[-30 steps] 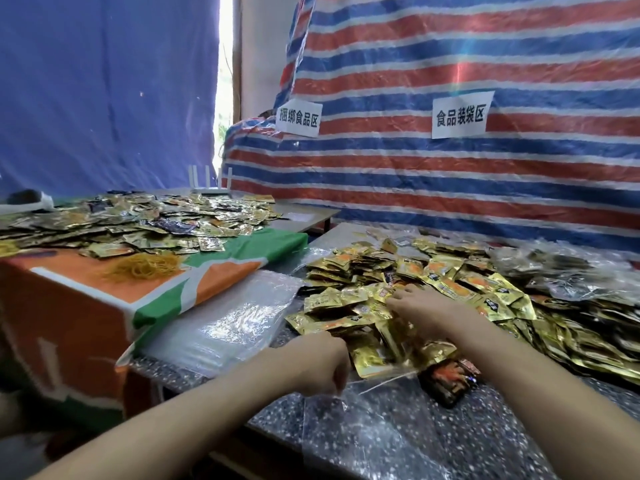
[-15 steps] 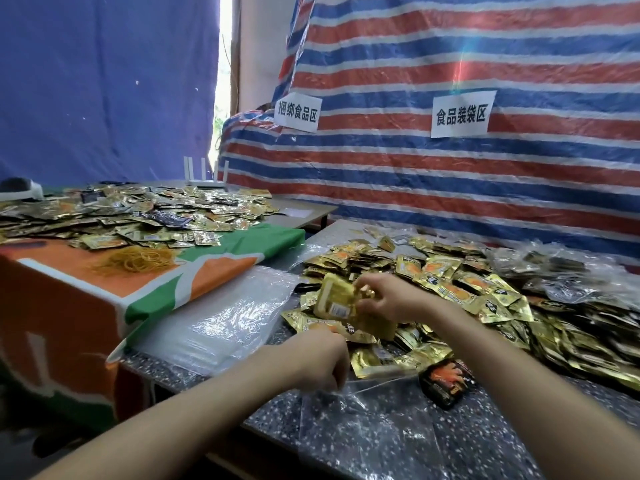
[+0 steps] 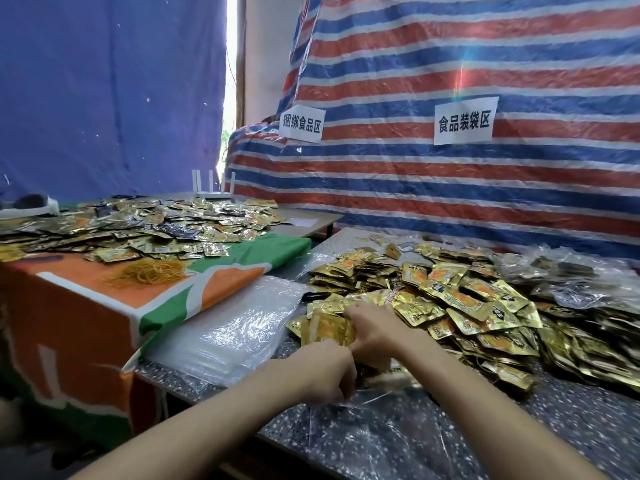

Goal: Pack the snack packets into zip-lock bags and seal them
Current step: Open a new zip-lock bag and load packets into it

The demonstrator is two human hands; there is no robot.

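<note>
One stack of empty bags (image 3: 232, 327) lay at the surface's (image 3: 571, 420) left edge. At its near edge the left grip (image 3: 325, 372) pinched one zip-lock bag's (image 3: 377, 438) mouth. The right grip (image 3: 374, 332) clutched several snack packets (image 3: 327, 327), too overlapped to count, beside one uncountable heap (image 3: 485, 306).

The right hand (image 3: 375, 332) gripped a bunch of gold packets (image 3: 325, 327) just beyond a clear bag (image 3: 374, 434), whose mouth the left hand (image 3: 323, 374) pinched, beside the packet pile (image 3: 478, 306) on the speckled table (image 3: 571, 420).
</note>
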